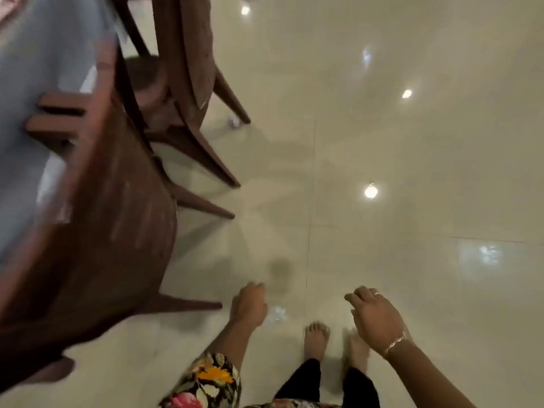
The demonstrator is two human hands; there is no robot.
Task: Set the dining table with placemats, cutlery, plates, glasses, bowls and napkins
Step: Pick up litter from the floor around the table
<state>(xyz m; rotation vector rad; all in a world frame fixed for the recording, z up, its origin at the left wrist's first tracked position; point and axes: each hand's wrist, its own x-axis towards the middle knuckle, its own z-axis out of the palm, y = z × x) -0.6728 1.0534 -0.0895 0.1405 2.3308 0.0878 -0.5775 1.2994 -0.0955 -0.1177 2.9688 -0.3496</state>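
Hanging apart over the floor [412, 157], both hands are loosely curled and grip nothing.
Head view: left hand [248, 304] and right hand [374, 315], which wears a ring and bracelet, are well apart from the blurred grey-blue table [26, 83] at the left, beyond brown chairs [117, 231]. A white scrap [276, 313] shows just beside the left hand.

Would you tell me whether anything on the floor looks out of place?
A small crumpled white scrap lies on the floor beside the far chair leg, like dropped litter; a whitish patch near the left hand is too blurred.
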